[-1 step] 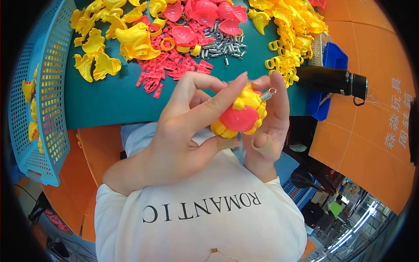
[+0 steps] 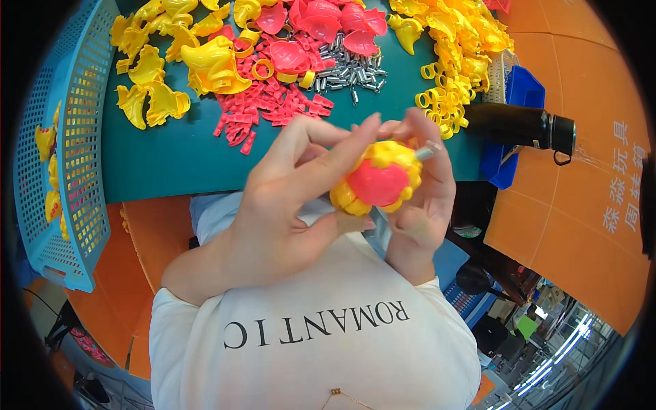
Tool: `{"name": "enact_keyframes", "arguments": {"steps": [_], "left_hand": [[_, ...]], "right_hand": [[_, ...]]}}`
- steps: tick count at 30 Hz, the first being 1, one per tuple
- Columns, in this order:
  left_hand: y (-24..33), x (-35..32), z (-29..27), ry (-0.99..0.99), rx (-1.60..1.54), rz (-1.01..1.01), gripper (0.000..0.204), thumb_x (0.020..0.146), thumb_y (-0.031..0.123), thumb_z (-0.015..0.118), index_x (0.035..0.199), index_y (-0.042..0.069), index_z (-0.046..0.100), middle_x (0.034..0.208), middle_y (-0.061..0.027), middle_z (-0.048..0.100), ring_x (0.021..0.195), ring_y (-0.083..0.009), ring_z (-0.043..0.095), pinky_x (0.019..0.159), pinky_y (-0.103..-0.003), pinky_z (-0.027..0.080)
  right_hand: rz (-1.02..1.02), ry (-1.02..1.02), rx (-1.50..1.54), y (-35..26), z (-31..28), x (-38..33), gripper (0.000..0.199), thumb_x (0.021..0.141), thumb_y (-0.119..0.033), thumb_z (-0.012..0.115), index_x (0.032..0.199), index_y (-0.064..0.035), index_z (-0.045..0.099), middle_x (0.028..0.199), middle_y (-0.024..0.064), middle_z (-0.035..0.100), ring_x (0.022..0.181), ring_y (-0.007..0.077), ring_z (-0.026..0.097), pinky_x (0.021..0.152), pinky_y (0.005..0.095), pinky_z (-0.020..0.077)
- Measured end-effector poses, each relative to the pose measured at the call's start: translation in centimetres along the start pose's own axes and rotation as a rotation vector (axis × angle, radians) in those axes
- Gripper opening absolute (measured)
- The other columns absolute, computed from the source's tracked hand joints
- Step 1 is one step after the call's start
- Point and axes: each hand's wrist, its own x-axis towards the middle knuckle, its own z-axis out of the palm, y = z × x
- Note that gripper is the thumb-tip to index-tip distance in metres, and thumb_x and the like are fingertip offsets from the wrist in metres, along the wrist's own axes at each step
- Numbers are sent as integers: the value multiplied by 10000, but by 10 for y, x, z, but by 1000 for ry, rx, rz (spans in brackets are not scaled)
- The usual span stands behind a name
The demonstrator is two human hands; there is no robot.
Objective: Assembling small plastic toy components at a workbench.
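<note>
In front of my chest, my left hand (image 2: 283, 195) grips a small rounded plastic toy piece (image 2: 379, 183). Its shell is bumpy and yellow, with a smooth pink dome facing up. Thumb and fingers press it from the left. A short silvery metal spring (image 2: 428, 151), blurred, sticks out at its upper right. Curled around that side is my right hand (image 2: 425, 198), its index finger and thumb closed near the spring. Whether the right fingers pinch the spring or the piece's far side is partly hidden.
On the green table (image 2: 164, 160) lie yellow shells (image 2: 215, 65), small pink parts (image 2: 263, 102), metal springs (image 2: 352, 72) and yellow rings (image 2: 444, 109). A blue basket (image 2: 75, 157) stands left. At right are a black bottle (image 2: 509, 125), a blue bin (image 2: 525, 92) and an orange box (image 2: 574, 184).
The toy piece has turned slightly and shifted a little right. The spring is more blurred, and my right fingers have moved slightly beside it. My left hand keeps its hold.
</note>
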Motion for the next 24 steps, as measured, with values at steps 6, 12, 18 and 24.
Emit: {"name": "enact_keyframes", "arguments": {"steps": [6, 12, 18, 24], "left_hand": [[-21, 1, 5, 232, -322, 224, 501, 626, -8, 840, 1085, -28, 638, 992, -156, 663, 785, -193, 665, 717, -310, 556], [-30, 2, -3, 273, -75, 304, 455, 582, 37, 873, 991, -20, 679, 935, -152, 670, 764, -174, 657, 670, -267, 533], [-32, -2, -1, 247, -133, 353, 458, 585, 43, 874, 994, -17, 676, 914, -154, 673, 789, -198, 665, 696, -277, 535], [-28, 13, 0, 138, 98, 292, 549, 628, 36, 819, 1138, 8, 618, 1111, -172, 615, 972, -290, 631, 832, -351, 511]], "right_hand": [[-4, -68, 147, 4, -7, 10, 588, 558, -68, 875, 1079, 7, 614, 1088, 190, 609, 1078, 303, 588, 909, 423, 505], [-29, 26, 198, 37, -1, 1, 650, 592, -344, 895, 1089, -38, 608, 1036, 142, 603, 1017, 295, 594, 900, 423, 493], [-92, -193, 129, 21, -8, 13, 698, 604, -137, 879, 1190, 78, 566, 1116, 189, 606, 1005, 251, 596, 859, 355, 498], [-167, -150, -643, 5, -30, 7, 715, 562, -303, 898, 1121, 40, 614, 939, 141, 667, 870, 212, 598, 759, 308, 481]]}}
